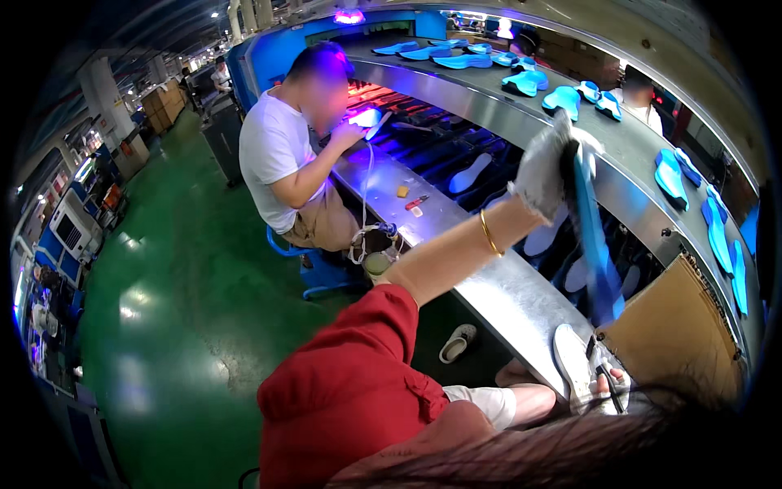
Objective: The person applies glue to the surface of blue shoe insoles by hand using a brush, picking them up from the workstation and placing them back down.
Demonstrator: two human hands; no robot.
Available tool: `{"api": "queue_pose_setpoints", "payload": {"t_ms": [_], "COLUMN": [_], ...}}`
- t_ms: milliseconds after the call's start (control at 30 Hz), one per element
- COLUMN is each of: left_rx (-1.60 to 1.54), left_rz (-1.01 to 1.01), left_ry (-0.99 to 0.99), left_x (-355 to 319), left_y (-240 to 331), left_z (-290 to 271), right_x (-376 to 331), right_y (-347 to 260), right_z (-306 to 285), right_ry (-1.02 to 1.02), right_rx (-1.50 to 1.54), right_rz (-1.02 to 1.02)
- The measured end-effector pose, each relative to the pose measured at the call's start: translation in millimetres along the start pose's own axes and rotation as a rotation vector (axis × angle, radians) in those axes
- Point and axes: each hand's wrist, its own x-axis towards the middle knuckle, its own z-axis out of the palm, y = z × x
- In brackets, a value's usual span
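Observation:
My left hand (547, 169), in a white glove, is raised at the edge of the conveyor and closed on a long blue shoe sole (595, 248). The sole hangs down from the hand and is smeared by motion. At the bench's near end my right hand (612, 389), gloved with bare fingertips showing, closes on a thin dark-handled tool (617, 381); its working end is hard to make out. A white shoe sole (573, 363) lies right beside that hand, at the bench edge.
A conveyor (623, 143) carries several blue soles (562, 99). Below it, a rack (432, 151) holds more soles. A seated co-worker (281, 151) works farther along the metal bench (509, 301). A cardboard sheet (676, 334) stands at right. A white clog (457, 343) lies on the green floor.

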Motion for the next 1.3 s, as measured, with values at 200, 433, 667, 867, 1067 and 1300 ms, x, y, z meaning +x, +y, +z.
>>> {"api": "queue_pose_setpoints", "payload": {"t_ms": [200, 433, 667, 867, 1067, 1300], "left_rx": [-0.607, -0.572, 0.078, -0.703, -0.624, -0.53], "left_rz": [-0.76, -1.062, -0.736, -0.826, -0.861, -0.915], "left_ry": [-0.259, 0.235, -0.038, 0.246, 0.174, 0.241], "left_x": [-80.6, -211.7, -211.3, -215.2, -228.6, -225.7], "left_y": [-98.7, -82.7, -112.1, -112.5, -126.1, -118.4], "left_z": [-75.8, -68.4, -68.6, -33.9, -18.4, -16.4], "right_x": [-11.1, -6.7, -45.5, -24.9, -29.0, -49.2], "right_y": [1.3, 13.0, -1.7, 6.3, 7.1, 22.8], "right_z": [12.9, -13.1, 123.9, 150.0, 154.3, 160.0], "right_ry": [0.066, -0.091, -0.033, -0.047, 0.061, -0.13], "right_rx": [-0.158, -0.058, -0.404, -0.563, -0.448, -0.368], "right_rz": [-0.079, 0.008, -0.38, -0.64, -0.698, -0.42]}}
